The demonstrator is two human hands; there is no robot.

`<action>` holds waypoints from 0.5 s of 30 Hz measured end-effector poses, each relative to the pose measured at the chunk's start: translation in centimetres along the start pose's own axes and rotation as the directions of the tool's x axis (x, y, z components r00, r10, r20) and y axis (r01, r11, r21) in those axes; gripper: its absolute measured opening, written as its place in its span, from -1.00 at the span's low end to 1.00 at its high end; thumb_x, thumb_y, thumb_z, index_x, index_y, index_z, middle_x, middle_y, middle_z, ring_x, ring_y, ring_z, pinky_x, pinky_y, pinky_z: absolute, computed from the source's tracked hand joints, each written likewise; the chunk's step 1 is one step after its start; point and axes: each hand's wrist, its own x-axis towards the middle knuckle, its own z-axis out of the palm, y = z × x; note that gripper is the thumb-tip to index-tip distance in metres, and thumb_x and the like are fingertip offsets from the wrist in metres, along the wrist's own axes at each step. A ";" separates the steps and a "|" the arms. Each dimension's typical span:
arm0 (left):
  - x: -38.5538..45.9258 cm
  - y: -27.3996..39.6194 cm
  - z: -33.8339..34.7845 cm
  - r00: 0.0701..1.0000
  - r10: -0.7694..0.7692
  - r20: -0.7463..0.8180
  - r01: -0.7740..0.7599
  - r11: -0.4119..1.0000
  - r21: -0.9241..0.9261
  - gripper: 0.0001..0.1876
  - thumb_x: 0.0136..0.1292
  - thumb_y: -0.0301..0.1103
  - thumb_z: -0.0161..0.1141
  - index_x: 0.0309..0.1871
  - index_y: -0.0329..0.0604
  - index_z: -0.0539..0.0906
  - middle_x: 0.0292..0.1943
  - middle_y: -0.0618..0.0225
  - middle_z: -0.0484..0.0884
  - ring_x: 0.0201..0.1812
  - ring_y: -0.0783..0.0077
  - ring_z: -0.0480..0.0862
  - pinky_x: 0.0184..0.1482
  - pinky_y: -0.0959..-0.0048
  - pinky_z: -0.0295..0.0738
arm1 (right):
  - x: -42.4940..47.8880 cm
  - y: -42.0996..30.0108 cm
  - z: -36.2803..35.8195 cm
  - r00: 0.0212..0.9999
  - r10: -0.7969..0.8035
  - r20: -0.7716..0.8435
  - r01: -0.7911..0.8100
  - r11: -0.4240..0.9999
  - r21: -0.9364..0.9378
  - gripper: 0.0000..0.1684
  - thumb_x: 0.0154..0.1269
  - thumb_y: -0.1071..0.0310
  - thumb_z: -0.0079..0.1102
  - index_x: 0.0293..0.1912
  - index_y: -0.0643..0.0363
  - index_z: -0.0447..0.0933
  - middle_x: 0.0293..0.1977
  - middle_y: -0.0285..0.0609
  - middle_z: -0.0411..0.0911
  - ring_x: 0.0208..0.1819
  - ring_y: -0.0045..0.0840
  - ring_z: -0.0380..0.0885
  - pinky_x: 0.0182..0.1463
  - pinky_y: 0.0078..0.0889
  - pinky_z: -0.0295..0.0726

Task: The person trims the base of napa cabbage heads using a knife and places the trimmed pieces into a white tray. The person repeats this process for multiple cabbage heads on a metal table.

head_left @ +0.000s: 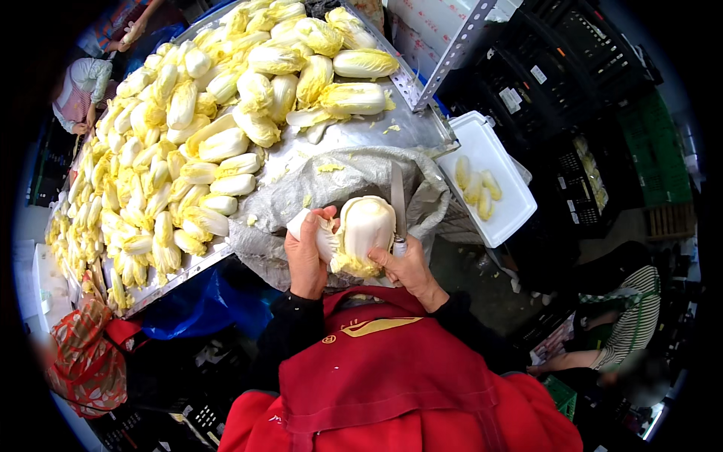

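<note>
A napa cabbage head [370,231], its white base end facing up, is held between my hands above an open woven sack [339,169]. My left hand [308,254] grips pale outer cabbage leaves [326,240] at the left side of the head, partly folded away from it. In my right hand [415,271] is a knife [398,203], its blade pointing away from me along the head's right side. The right thumb presses on the front of the cabbage. The sack's inside is mostly hidden behind the head.
A metal table [390,133] bears a large heap of napa cabbages [181,141]. To the right, a white plastic tub [514,212] holds several small cabbages. A perforated metal post [452,56] rises near black crates [531,85]. Other people work at left and lower right.
</note>
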 end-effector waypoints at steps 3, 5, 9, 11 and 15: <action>1.0 -1.0 -1.4 0.996 -0.023 -0.091 0.033 0.993 0.112 -0.68 0.40 -0.31 0.20 0.09 -0.33 0.53 -0.06 0.08 0.67 -0.06 0.35 0.66 -0.08 0.44 0.61 | -0.3 0.2 -0.6 0.988 -0.116 -0.098 0.106 0.989 -0.105 -0.44 0.16 0.22 0.49 0.04 0.33 0.51 -0.36 -0.29 0.61 -0.64 -0.78 0.38 -0.60 -0.66 0.34; 1.5 -1.7 -2.0 0.998 0.017 -0.065 0.004 0.953 0.302 -0.58 0.39 -0.30 0.21 0.21 -0.33 0.46 0.03 0.05 0.63 -0.02 0.32 0.64 -0.06 0.45 0.59 | -0.8 -0.3 -1.1 0.979 -0.148 -0.140 0.113 0.967 -0.229 -0.44 0.17 0.19 0.48 0.03 0.35 0.52 -0.31 -0.23 0.64 -0.55 -0.69 0.50 -0.49 -0.59 0.48; 2.1 -4.2 -2.8 0.966 0.196 0.166 -0.257 0.735 0.627 -0.40 0.28 -0.36 0.26 0.34 -0.32 0.32 0.14 0.10 0.52 0.15 0.29 0.51 0.25 0.33 0.35 | -1.1 0.3 -1.8 0.954 -0.233 -0.190 0.149 0.915 -0.375 -0.35 0.16 0.14 0.46 0.10 0.38 0.50 -0.18 0.00 0.67 -0.19 -0.39 0.66 -0.10 -0.40 0.59; -0.1 -1.5 0.1 0.924 0.162 0.347 -0.371 0.608 0.702 -0.39 0.17 -0.38 0.34 0.27 -0.31 0.37 0.07 0.16 0.53 0.10 0.31 0.52 0.21 0.35 0.37 | -1.2 0.4 -1.6 0.938 -0.281 -0.203 0.160 0.870 -0.466 -0.30 0.16 0.12 0.46 0.15 0.39 0.47 -0.12 0.10 0.66 -0.03 -0.28 0.66 0.05 -0.33 0.57; -2.3 -2.1 2.6 0.923 0.007 0.386 -0.250 0.771 0.585 -0.41 0.25 -0.29 0.32 0.27 -0.30 0.35 0.05 0.18 0.54 0.04 0.37 0.54 0.13 0.40 0.44 | -1.1 0.6 -0.5 0.921 -0.365 -0.132 0.257 0.828 -0.499 -0.30 0.18 0.13 0.43 0.18 0.38 0.46 -0.12 0.17 0.65 -0.04 -0.24 0.68 -0.02 -0.33 0.60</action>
